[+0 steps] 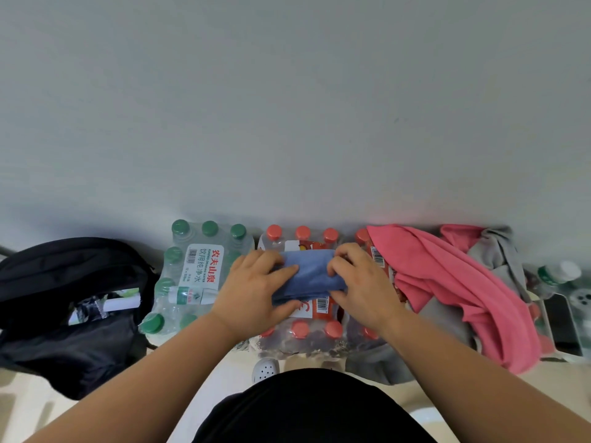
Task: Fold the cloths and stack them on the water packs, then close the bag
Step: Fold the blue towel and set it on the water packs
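A folded blue cloth (308, 276) lies on top of the red-capped water pack (300, 330) in the middle. My left hand (252, 289) grips its left end, thumb under and fingers over. My right hand (361, 282) pinches its right end with curled fingers. A pink cloth (447, 282) and a grey cloth (494, 251) lie loosely heaped over the packs to the right. The green-capped water pack (192, 270) stands to the left. The black bag (70, 308) sits open on the floor at far left, with items showing inside.
A plain wall rises right behind the packs. At far right stand more bottles (563, 276) and a dark phone-like slab (564, 324). A white perforated shoe (265, 369) shows on the pale floor below the packs, near my dark-clothed body.
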